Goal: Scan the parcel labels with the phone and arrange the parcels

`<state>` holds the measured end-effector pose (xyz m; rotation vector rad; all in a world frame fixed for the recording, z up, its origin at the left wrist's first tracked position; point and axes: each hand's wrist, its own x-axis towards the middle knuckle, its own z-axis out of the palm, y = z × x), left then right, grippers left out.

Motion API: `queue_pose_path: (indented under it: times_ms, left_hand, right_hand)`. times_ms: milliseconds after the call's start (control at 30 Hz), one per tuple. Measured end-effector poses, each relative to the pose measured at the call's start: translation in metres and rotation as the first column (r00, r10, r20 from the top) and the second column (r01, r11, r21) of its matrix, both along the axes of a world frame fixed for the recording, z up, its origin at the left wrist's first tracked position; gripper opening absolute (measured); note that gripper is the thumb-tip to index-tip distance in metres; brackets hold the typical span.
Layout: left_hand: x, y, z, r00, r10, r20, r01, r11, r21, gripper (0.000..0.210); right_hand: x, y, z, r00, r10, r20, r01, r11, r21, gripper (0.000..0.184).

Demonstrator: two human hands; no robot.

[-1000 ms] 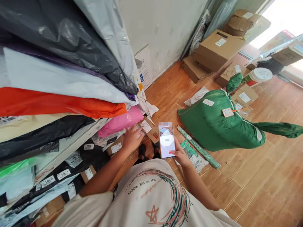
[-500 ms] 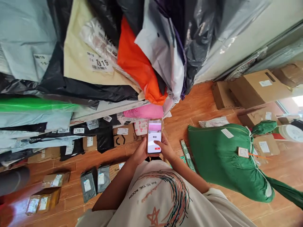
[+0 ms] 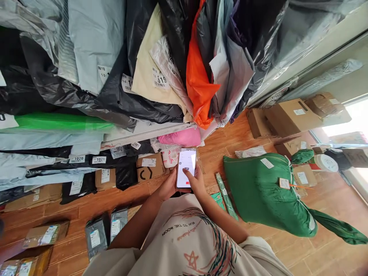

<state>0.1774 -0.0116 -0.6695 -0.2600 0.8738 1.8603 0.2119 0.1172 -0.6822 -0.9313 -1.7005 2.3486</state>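
Observation:
A smartphone [image 3: 187, 159] with a lit, mostly white screen is held upright in front of my shirt. My left hand [image 3: 169, 185] is closed around its left side and lower edge. At the right edge, my right hand [image 3: 197, 182] also grips the phone, its thumb lying over the lower part of the screen. The fingers behind the phone are hidden. Just beyond the phone are a white parcel with red print [image 3: 170, 158] and a pink parcel [image 3: 181, 138] at the shelf's end. The screen text is too small to read.
A shelf [image 3: 143, 132] ahead carries grey, black, cream and orange mailer bags [image 3: 199, 92]. Labelled parcels line its lower level. A large green sack [image 3: 258, 191] lies on the wooden floor to the right, with cardboard boxes [image 3: 287, 115] behind. Grey parcels [image 3: 97, 235] lie at left.
The view has turned slightly left, so the shelf bags appear further right. My right thumb has shifted up and left over the screen. Both hands still hold the phone.

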Motion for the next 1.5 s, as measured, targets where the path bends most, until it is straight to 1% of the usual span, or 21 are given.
queue_pose_path:
  times_ms: [67,133,233,333,433,567,733,833,933,1033,1100,1167,1267,1367,1433,1500]
  left_hand:
    - [0.004,-0.002,0.008,1.0,0.011,-0.026,-0.011,1.0,-0.002,0.068]
    - [0.01,-0.002,0.015,0.999,0.015,-0.032,-0.016,1.0,-0.008,0.067]
    - [0.027,-0.002,0.026,1.0,0.004,-0.018,-0.004,1.0,-0.015,0.067]
    - [0.052,0.0,0.036,0.998,0.031,-0.05,-0.031,1.0,0.002,0.07]
    - [0.087,0.009,0.044,0.992,0.078,-0.095,-0.077,0.997,0.017,0.078]
    - [0.148,0.031,0.052,0.984,0.129,-0.125,-0.13,0.992,0.004,0.083]
    - [0.226,0.061,0.058,0.968,0.144,-0.205,-0.153,0.988,-0.028,0.082]
    - [0.265,0.07,0.06,0.967,0.163,-0.196,-0.161,0.987,0.028,0.08]
    - [0.297,0.07,0.063,0.969,0.199,-0.149,-0.181,0.975,0.126,0.084]
    - [0.321,0.065,0.068,0.965,0.234,-0.115,-0.212,0.962,0.173,0.092]
    - [0.334,0.059,0.073,0.961,0.243,-0.133,-0.219,0.961,0.17,0.099]
    - [0.345,0.053,0.077,0.954,0.239,-0.184,-0.217,0.967,0.131,0.103]
    - [0.359,0.044,0.079,0.944,0.227,-0.238,-0.224,0.974,0.039,0.103]
    - [0.37,0.039,0.076,0.937,0.262,-0.232,-0.273,0.962,-0.017,0.104]
    - [0.379,0.04,0.07,0.937,0.289,-0.198,-0.292,0.956,0.013,0.105]
    - [0.388,0.043,0.062,0.939,0.305,-0.161,-0.295,0.952,0.084,0.105]
  right_hand:
    - [0.007,-0.002,0.008,1.0,0.006,-0.024,-0.006,1.0,0.012,0.042]
    - [0.017,0.001,0.015,0.998,0.034,-0.06,-0.034,0.999,-0.002,0.04]
    - [0.036,0.014,0.023,0.984,0.119,-0.133,-0.125,0.991,-0.041,0.037]
    - [0.06,0.032,0.03,0.952,0.225,-0.207,-0.24,0.969,-0.05,0.042]
    - [0.091,0.05,0.038,0.921,0.294,-0.255,-0.31,0.951,-0.022,0.043]
    - [0.145,0.074,0.048,0.893,0.336,-0.3,-0.351,0.936,0.006,0.04]
    - [0.218,0.104,0.062,0.843,0.402,-0.357,-0.433,0.901,-0.006,0.051]
    - [0.254,0.117,0.071,0.819,0.443,-0.365,-0.477,0.879,-0.005,0.054]
    - [0.277,0.122,0.076,0.802,0.472,-0.367,-0.515,0.857,-0.024,0.055]
    - [0.29,0.119,0.076,0.786,0.494,-0.371,-0.553,0.83,-0.068,0.055]
    - [0.295,0.114,0.073,0.784,0.503,-0.364,-0.568,0.817,-0.095,0.053]
    - [0.3,0.108,0.071,0.786,0.51,-0.35,-0.577,0.809,-0.117,0.051]
    - [0.308,0.097,0.065,0.795,0.515,-0.321,-0.578,0.803,-0.145,0.046]
    - [0.315,0.086,0.057,0.821,0.502,-0.272,-0.555,0.814,-0.171,0.039]
    - [0.319,0.081,0.05,0.841,0.491,-0.229,-0.532,0.826,-0.186,0.036]
    - [0.325,0.08,0.041,0.854,0.488,-0.181,-0.517,0.833,-0.195,0.035]
